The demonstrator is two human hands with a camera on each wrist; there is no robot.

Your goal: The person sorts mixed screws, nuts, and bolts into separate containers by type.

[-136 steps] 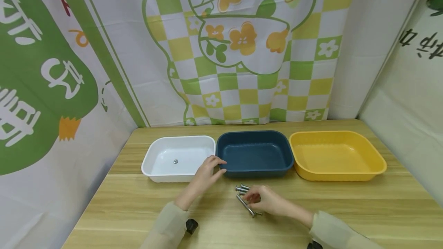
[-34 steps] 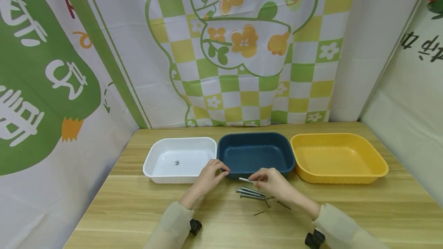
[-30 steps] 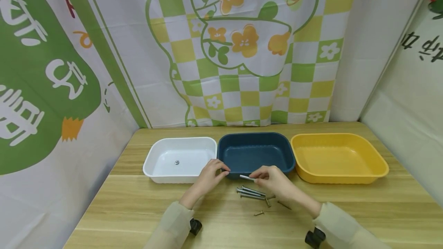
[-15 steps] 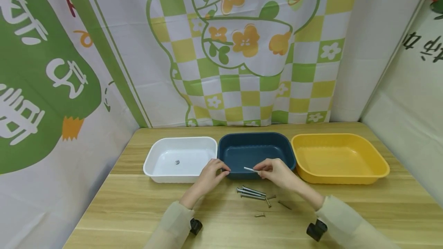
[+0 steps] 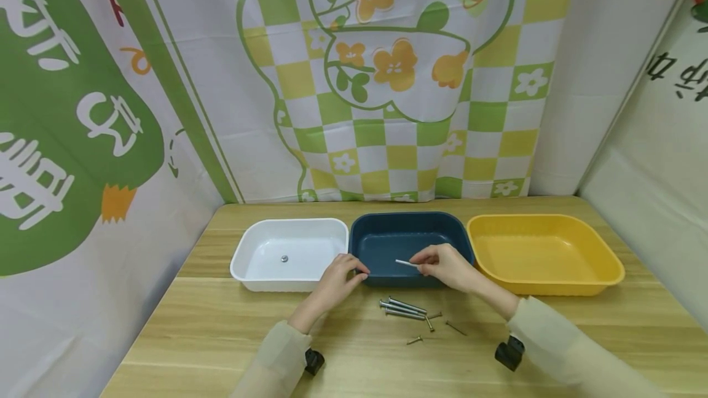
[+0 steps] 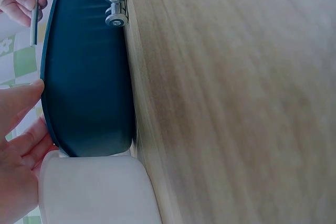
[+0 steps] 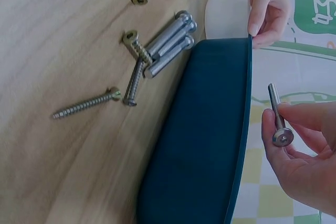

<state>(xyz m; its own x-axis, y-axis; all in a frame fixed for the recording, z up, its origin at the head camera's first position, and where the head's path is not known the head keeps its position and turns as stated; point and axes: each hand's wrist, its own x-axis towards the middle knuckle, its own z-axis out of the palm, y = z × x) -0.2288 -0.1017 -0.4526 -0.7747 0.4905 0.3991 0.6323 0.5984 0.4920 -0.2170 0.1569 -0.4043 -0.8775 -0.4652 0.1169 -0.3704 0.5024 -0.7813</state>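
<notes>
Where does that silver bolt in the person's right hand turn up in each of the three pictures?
Head: the silver bolt sits centre, pinched by the right hand over the blue tray.
Left wrist: top-left corner.
Right wrist: right edge, mid-height.
Shared landmark: the blue tray's near rim.

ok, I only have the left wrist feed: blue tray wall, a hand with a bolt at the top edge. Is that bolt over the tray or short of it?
Observer: Over it. In the head view the right hand pinches the bolt above the floor of the blue tray, inside the rim.
Operator: Anything in the neighbouring trays?
Observer: The white tray holds one small metal piece; too small to say what kind.
Operator: What's loose on the table besides the bolt heads I see?
Observer: Four small screws lie scattered beside the three long bolts, in front of the blue tray.
</notes>
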